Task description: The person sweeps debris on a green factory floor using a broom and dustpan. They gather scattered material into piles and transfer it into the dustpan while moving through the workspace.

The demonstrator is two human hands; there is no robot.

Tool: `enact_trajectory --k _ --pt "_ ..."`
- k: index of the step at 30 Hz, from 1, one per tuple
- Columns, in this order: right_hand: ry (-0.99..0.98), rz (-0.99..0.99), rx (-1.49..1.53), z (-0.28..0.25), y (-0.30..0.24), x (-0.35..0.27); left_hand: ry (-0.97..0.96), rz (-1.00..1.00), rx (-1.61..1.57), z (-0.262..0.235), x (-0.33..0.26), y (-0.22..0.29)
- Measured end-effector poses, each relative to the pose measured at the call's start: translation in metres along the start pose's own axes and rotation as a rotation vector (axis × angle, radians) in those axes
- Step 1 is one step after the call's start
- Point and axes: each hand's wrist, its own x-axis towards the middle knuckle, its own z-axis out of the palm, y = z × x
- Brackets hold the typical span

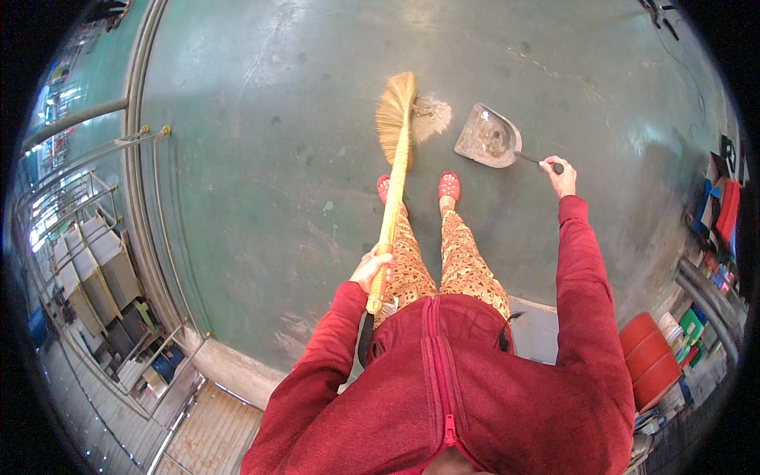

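My left hand [370,267] is closed round the yellow handle of a straw broom [393,119], near the handle's end. The broom's bristles fan out over the floor ahead of my feet. Just right of the bristles lies a pale pile of dust [431,117]. In my right hand [561,176], held out to the right, is the dark handle of a grey dustpan [491,138]. Its pan is apart from the dust pile, with some dirt or stains inside. Whether the pan touches the floor I cannot tell.
The green floor [277,158] has scuffs and small spots. Along the left runs a metal railing [158,229], with stacked panels [95,265] beyond it. A red barrel [649,360] stands at the lower right, near assorted goods. A dark cable [689,71] lies at the upper right.
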Motion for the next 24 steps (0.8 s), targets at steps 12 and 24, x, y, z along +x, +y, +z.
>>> enact_trajectory --k 12,24 --pt "0.059 0.02 0.069 0.014 0.02 -0.012 -0.224 -0.168 -0.129 0.013 -0.067 0.013" --pt "0.108 0.016 0.117 0.017 0.032 -0.041 0.046 0.125 0.452 0.036 -0.064 0.026"
